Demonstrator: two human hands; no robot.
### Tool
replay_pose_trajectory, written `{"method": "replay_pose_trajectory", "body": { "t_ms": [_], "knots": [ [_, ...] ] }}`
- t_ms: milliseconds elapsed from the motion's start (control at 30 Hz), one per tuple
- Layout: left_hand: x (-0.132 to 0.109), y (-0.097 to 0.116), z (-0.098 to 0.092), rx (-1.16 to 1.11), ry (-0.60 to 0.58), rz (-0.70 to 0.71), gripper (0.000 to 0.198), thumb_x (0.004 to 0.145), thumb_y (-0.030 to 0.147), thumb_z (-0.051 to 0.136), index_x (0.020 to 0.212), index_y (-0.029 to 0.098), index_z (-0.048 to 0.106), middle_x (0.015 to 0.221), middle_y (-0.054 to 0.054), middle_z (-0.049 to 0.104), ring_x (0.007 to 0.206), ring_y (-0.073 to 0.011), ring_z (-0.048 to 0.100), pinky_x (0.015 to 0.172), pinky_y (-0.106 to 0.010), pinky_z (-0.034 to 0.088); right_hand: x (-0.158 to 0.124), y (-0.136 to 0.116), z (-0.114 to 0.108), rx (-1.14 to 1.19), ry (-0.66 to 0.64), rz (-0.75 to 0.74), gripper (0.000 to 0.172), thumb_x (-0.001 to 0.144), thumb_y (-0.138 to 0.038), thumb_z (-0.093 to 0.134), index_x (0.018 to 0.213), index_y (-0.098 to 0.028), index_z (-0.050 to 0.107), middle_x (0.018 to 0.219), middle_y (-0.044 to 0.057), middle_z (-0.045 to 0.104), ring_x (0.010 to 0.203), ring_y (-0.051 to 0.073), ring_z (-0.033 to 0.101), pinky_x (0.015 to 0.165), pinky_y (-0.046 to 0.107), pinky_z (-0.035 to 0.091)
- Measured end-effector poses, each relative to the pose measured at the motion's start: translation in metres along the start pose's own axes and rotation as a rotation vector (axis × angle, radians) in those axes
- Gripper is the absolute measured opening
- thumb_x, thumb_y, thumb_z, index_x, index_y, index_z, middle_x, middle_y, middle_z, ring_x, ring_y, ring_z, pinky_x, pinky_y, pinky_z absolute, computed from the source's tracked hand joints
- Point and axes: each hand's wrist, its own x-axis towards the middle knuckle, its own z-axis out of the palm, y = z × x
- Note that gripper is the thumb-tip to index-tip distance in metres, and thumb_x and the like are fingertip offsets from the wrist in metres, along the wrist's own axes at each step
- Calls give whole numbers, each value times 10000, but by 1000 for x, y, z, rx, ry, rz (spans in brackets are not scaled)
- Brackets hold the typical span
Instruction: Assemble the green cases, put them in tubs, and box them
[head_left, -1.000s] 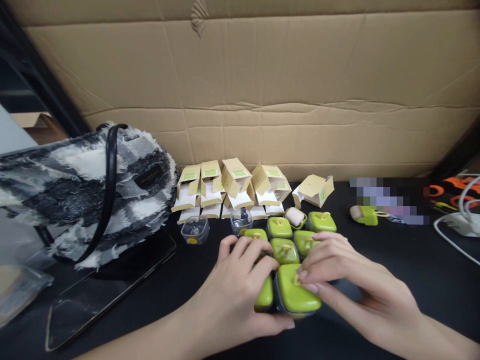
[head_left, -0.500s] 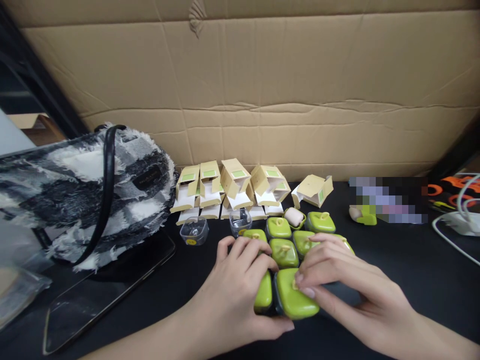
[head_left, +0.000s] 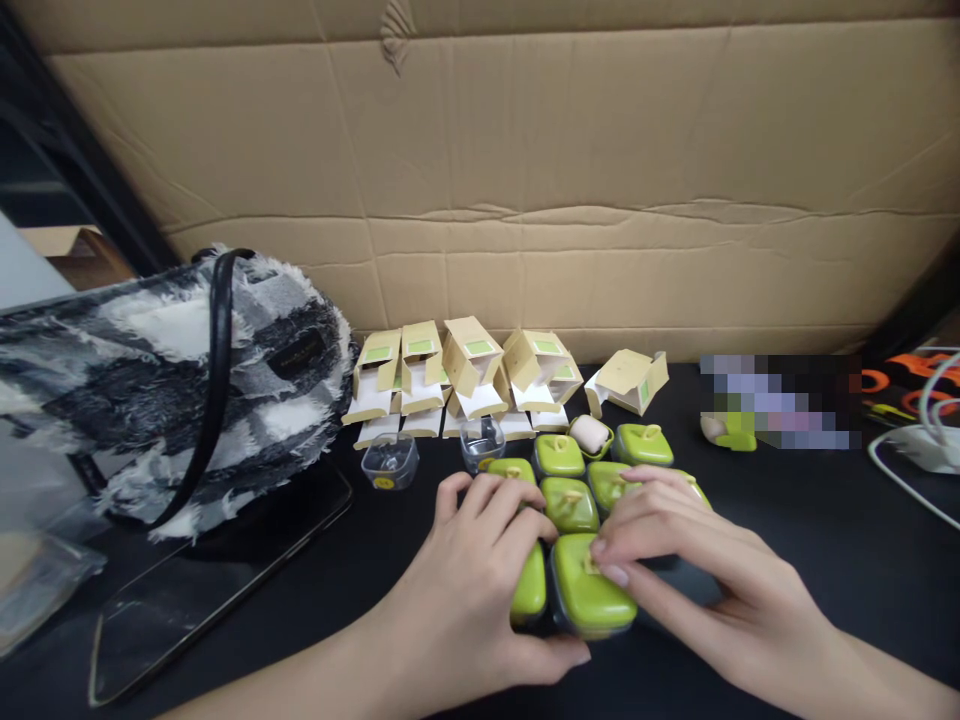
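Several small square cases with green lids sit packed together on the black table. The nearest green-lidded case (head_left: 592, 597) lies between both hands. My left hand (head_left: 469, 590) curls round the case to its left (head_left: 531, 588), thumb underneath the near one. My right hand (head_left: 697, 580) lies over the cases on the right, with its fingertips pressed on the near case's lid at the small tab. Further back stand more green-lidded cases (head_left: 559, 455) and one open case showing a pale pink pad (head_left: 590, 433).
A row of small open tan cartons (head_left: 465, 375) lines the cardboard wall (head_left: 525, 180). Two clear empty cups (head_left: 390, 462) stand left of the cases. A fuzzy black-and-white bag (head_left: 172, 380) and a dark tablet (head_left: 217, 580) lie at left; white cables (head_left: 919, 450) at right.
Both hands stay on the near green-lidded case; it has shifted slightly between the frames, and the right fingertips remain pressed on its lid.
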Motion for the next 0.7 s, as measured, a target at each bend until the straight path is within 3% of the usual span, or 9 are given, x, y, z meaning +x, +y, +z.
{"method": "replay_pose_trajectory", "body": {
  "t_ms": [133, 300, 467, 567, 700],
  "knots": [
    [-1, 0, 0, -22, 7, -15, 549, 599, 465, 857, 981, 181, 583, 1093, -35, 660, 1036, -284, 605, 908, -443, 299, 0, -1, -3, 8, -13, 12, 189, 889, -88, 596, 991, -244, 565, 844, -60, 700, 807, 97, 676, 1034, 283, 358],
    [-2, -2, 2, -30, 30, -17, 533, 617, 478, 837, 988, 208, 565, 1098, -15, 652, 1037, -276, 602, 913, -441, 272, 5, -1, -8, 37, 59, 16, 190, 888, -88, 583, 1011, -233, 577, 876, -26, 696, 856, 121, 671, 944, 299, 431],
    [-1, 0, -2, -38, 56, 20, 532, 618, 499, 809, 980, 196, 565, 1076, -27, 641, 1025, -272, 591, 911, -424, 288, 3, -1, -7, -74, -70, -1, 188, 858, -137, 635, 998, -256, 594, 860, -27, 729, 816, 146, 690, 955, 345, 443],
    [3, -1, -13, -3, 157, 24, 422, 664, 410, 740, 973, 194, 550, 1035, -34, 611, 1020, -268, 559, 896, -406, 308, -1, -1, -2, -144, -74, 51, 121, 867, -281, 647, 988, -280, 654, 826, 7, 742, 818, 201, 705, 897, 393, 494],
    [11, -12, -44, 222, 212, -51, 236, 781, 238, 574, 1006, 185, 528, 1016, -58, 592, 1018, -278, 531, 863, -407, 326, -5, 0, 4, -214, -45, 76, 176, 876, -389, 633, 1008, -290, 695, 817, 28, 745, 850, 222, 701, 874, 402, 505]
  ]
}}
